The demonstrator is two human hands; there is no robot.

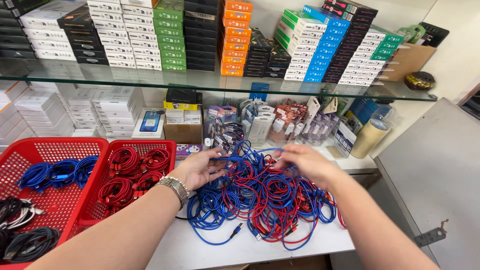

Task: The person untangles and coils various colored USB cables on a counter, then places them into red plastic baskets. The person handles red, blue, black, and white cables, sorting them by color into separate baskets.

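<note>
A tangled pile of blue and red cables (260,200) lies on the white counter (235,247). My left hand (197,169), with a metal watch on its wrist, rests on the pile's left side, fingers spread over blue cables. My right hand (306,162) is on the pile's upper right; it is blurred, with its fingers curled down into the cables. Whether it grips one I cannot tell.
Two red baskets stand at the left: the near-left one (47,200) holds blue, white and dark cable coils, the other (165,147) holds coiled red cables. Stacked boxes fill a glass shelf (225,82) above. Packaged goods and a tape roll (370,137) sit behind the pile.
</note>
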